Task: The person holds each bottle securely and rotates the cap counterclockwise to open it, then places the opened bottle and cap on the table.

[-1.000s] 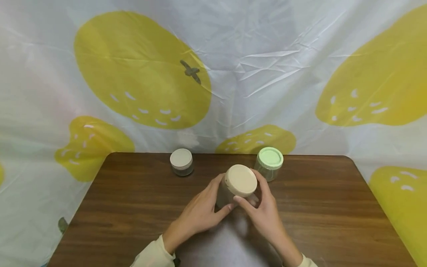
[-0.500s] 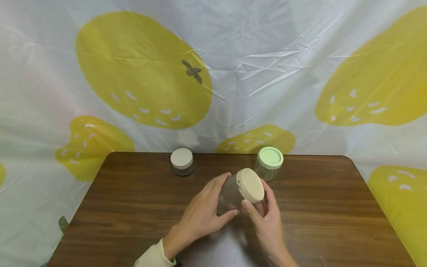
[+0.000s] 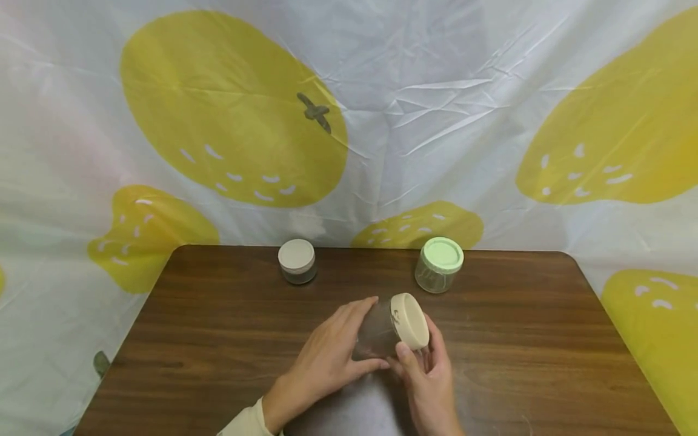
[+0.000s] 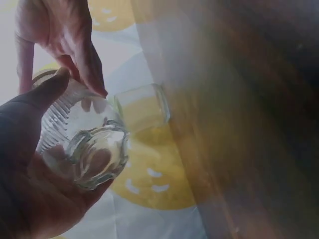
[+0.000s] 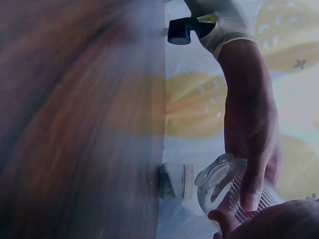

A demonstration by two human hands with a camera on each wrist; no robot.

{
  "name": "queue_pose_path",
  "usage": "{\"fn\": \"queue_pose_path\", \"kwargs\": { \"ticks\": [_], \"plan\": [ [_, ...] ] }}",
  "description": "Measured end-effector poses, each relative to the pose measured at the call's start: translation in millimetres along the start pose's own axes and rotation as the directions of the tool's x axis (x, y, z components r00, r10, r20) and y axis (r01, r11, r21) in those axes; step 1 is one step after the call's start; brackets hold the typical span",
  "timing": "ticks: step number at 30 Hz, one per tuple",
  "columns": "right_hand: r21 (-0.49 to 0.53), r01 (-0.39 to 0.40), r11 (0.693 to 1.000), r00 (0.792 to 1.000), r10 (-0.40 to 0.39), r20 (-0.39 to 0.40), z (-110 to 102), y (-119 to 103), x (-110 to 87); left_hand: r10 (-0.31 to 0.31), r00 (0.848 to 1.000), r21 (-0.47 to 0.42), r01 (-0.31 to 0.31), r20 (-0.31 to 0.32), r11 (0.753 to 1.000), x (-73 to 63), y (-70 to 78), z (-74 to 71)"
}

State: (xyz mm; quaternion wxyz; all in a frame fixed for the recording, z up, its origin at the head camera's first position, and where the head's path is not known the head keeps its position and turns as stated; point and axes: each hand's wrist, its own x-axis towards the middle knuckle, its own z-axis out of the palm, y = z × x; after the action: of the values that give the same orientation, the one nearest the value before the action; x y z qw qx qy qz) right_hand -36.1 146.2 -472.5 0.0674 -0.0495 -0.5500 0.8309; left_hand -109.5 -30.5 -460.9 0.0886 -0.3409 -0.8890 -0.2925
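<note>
- Two bare hands at work over the near middle of a brown wood-grain table, both on one clear glass jar.
- Left hand: wrapped round the glass body from the person's left, thumb along the near side, fingers on the far side.
- Right hand: grasping at the cream lid, thumb against its near lower edge, fingers round its right side.
- Jar between the two palms, tipped over, lid end toward the person's right, base toward the left. Lid sits on the mouth; small dark markings on its side.
- Both wrist views show fine slanting ribs on the glass, and background between the jar and the tabletop: held clear of the wood.
- Far edge of table, left: short jar with white lid, upright.
- Far edge, right: glass jar with pale green lid, upright, just beyond the held jar and apart from it.
- Backdrop: pale creased cloth printed with big yellow fruit.
- Light sleeve on the left forearm; right wrist view shows a black device beside the cuff, its kind unclear.
</note>
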Motion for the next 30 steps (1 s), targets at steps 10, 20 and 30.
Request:
{"fn": "queue_pose_path", "kwargs": {
  "ticks": [10,20,30],
  "plan": [
    [-0.073,0.061,0.995,0.997,-0.057,0.058,-13.3,-5.7,-4.5,0.055,0.994,-0.081,-0.062,-0.09,0.995,-7.2,5.1,9.2],
    [-0.503,0.1,0.859,0.993,-0.057,0.099,-36.5,-22.8,5.1,0.116,0.987,0.0,-0.117,-0.112,0.993,-8.9,5.8,17.0],
    [-0.881,0.028,0.472,0.993,0.085,0.078,-44.4,-59.7,25.2,0.165,0.978,0.104,-0.152,-0.13,0.983,-6.1,8.1,22.8]
  ]
}}
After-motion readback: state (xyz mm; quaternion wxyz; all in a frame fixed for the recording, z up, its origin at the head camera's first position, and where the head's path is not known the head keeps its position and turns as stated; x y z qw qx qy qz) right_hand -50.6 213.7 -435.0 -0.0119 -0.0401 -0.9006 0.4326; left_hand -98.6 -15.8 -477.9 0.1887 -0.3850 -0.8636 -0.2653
